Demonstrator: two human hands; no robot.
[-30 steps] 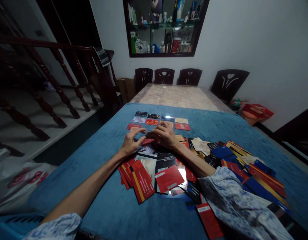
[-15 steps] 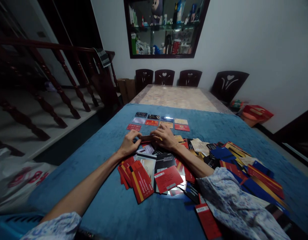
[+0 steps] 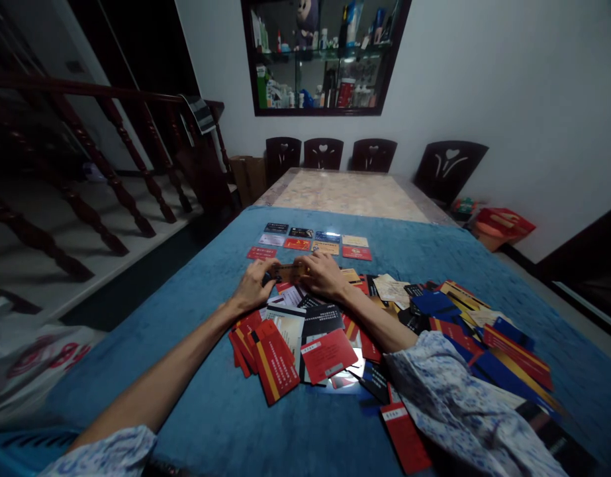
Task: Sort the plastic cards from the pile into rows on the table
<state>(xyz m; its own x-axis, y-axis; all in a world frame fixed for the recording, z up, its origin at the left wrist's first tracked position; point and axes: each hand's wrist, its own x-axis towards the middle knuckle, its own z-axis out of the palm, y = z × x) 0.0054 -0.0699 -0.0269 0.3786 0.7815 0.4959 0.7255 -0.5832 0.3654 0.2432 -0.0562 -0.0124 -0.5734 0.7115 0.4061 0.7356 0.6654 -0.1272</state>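
Observation:
Between my two hands is a brownish-gold card [image 3: 288, 272], held by its short ends just above the pile. My left hand [image 3: 254, 283] grips its left end with thumb and fingers. The right end is in the fingers of my right hand [image 3: 325, 273]. Past my hands lie several cards in rows, among them a red card [image 3: 357, 253], an orange card [image 3: 297, 244] and a black card [image 3: 301, 232]. Under and in front of my wrists spreads a loose pile of overlapping cards, with a red card [image 3: 329, 356] and a red-and-yellow striped card [image 3: 275, 364] on top.
More cards, such as a blue card [image 3: 437, 305], are heaped at the right beside my right sleeve. A blue cloth [image 3: 196, 397] covers the near part of the table [image 3: 355, 192]. Chairs [image 3: 324, 154] stand at the back, and a white plastic bag [image 3: 32, 358] is at the left.
The card in my hands has tipped so that more of its face shows. The whole view has shifted slightly, and the laid-out cards stay in place.

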